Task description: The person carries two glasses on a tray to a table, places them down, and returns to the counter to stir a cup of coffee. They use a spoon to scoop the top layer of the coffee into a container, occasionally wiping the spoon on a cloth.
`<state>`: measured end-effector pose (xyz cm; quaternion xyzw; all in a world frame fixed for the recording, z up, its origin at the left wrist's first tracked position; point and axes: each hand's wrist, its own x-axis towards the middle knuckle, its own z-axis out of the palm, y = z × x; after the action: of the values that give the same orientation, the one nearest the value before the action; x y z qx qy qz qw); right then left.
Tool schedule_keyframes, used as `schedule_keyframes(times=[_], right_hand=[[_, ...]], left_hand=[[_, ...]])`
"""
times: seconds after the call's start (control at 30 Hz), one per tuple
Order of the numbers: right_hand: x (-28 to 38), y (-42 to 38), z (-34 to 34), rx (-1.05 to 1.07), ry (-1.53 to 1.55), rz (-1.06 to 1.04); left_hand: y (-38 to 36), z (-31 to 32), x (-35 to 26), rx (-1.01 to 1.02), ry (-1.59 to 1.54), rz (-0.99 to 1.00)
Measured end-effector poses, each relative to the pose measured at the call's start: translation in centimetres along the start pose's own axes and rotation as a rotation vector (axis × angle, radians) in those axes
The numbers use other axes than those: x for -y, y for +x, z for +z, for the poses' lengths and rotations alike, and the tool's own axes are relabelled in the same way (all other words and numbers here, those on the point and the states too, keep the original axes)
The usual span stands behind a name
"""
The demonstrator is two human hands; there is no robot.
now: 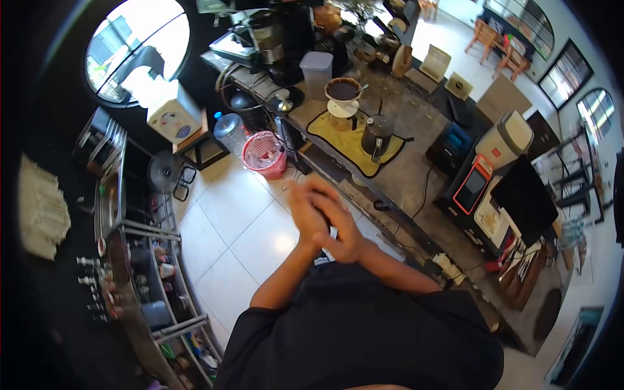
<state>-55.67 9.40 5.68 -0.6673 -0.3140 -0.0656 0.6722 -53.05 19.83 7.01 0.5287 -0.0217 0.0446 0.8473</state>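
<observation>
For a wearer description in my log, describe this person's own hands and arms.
The left hand and right hand are bare, without gloves. No watch or bracelet shows at either wrist. The forearms are uncovered; black sleeves end around the elbows. Blur hides finer details.

Café corner: pink basket below, wooden chairs beyond

Down on the white tiles (231, 266) I can see a pink basket (268, 173) with crumpled clear plastic inside, just beside a big clear bottle (229, 134) with a blue cap. Next along, a pale box-shaped container (173, 116) sits on a wood-topped stand (207, 153), near a dark round fan (165, 173). Behind it, daylight fills a round window (107, 45). Across the room, a red-edged device (473, 188) lies near a black screen (525, 198), and wooden chairs (483, 36) stand well apart from them, near an arched window (534, 21).
</observation>
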Motion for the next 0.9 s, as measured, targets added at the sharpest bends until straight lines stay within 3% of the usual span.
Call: schedule_keyframes(times=[0.03, 0.07, 0.13, 0.23, 0.33, 0.4, 0.47, 0.5, 0.53, 0.6, 0.63, 0.7, 0.8, 0.9], right_hand=[[-0.5, 1.1, -0.6, -0.002, 0.028, 0.125], [0.0, 1.9, -1.3, -0.039, 0.05, 0.166], [-1.3, 3.9, -3.3, -0.019, -0.093, 0.09], [-4.9, 6.5, -4.4, -0.097, 0.057, 0.085], [-8.1, 8.6, -6.5, -0.065, 0.183, 0.238], [-9.0, 10.4, -7.8, -0.073, 0.2, 0.272], [-9.7, 12.0, -9.0, -0.071, 0.199, 0.415], [-10.3, 13.0, -10.2, -0.024, 0.031, 0.277], [-10.6, 13.5, -10.5, -0.036, 0.032, 0.285], [-11.3, 14.8, -11.7, -0.424, -0.026, 0.3], [-12.8, 15.0, -12.6, -0.632, -0.257, 0.129], [-15.9, 14.1, -15.8, -0.835, -0.418, -0.006], [-16.2, 13.4, -16.8, -1.001, -0.484, 0.126], [-19.0, 12.3, -17.2, -1.153, -0.51, 0.266]], left_hand=[[1.6, 0.7, -0.8, 0.102, 0.252, 0.082], [3.4, 0.3, 0.6, 0.31, 0.069, 0.127], [8.0, -0.1, 0.5, 0.636, 0.389, 0.397], [12.7, -0.7, 2.8, 0.757, 0.346, 0.392], [15.6, -1.0, 3.8, 0.745, 0.595, 0.419], [17.9, -0.7, 4.4, 0.69, 0.635, 0.279], [20.3, 0.9, 3.8, 0.524, 0.444, 0.076], [21.3, 1.6, 4.6, 0.464, 0.227, -0.012], [22.2, 1.7, 4.4, 0.472, 0.226, -0.024], [24.4, 2.5, 3.7, 0.241, 0.103, 0.04], [26.1, 1.6, 4.4, 0.256, 0.091, 0.038], [29.9, -2.7, 6.8, 0.331, 0.145, 0.175], [35.4, -4.8, 9.2, 0.429, 0.122, 0.096], [39.5, -2.9, 9.6, 0.577, 0.095, 0.114]])
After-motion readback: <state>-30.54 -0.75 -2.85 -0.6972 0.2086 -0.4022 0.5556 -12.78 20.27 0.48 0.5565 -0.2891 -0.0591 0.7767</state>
